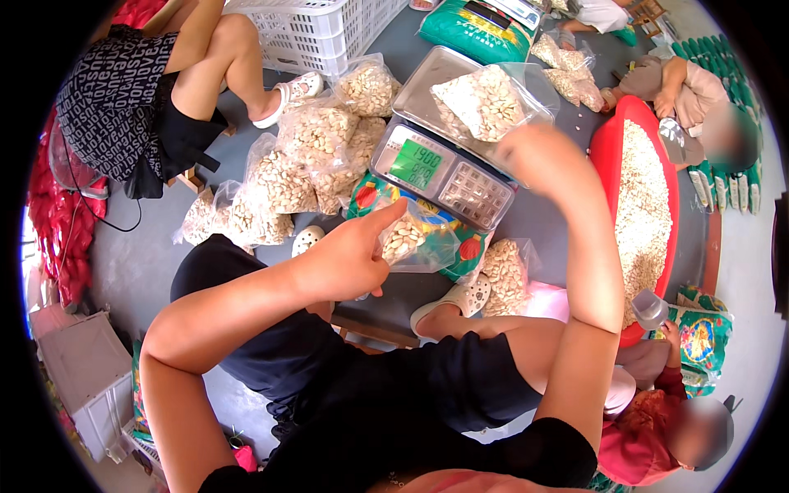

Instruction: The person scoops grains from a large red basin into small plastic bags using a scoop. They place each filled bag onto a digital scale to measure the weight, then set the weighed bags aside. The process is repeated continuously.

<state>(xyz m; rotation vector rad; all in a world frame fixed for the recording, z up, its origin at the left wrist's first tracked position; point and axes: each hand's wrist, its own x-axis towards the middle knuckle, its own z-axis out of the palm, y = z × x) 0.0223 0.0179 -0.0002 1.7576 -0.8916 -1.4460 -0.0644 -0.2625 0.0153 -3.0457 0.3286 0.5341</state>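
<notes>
My left hand (345, 259) points across toward the middle, one finger stretched out and the others curled. Its curled fingers seem to grip a small clear plastic bag (403, 240) with a few pale, flat seeds or nuts inside. My right hand (532, 156) is smeared by motion at the right edge of a digital scale (440, 177), so its fingers cannot be read. Close by it, a fuller clear bag of the same pale pieces (485, 103) rests on the scale's metal pan (419, 92). The scale's display glows green.
Several filled clear bags (316, 135) are heaped left of the scale, with another bag (505, 275) by my foot. A red tub (604, 152) of pale pieces stands right; people sit around. A white crate (300, 37) and green sack (477, 33) are behind.
</notes>
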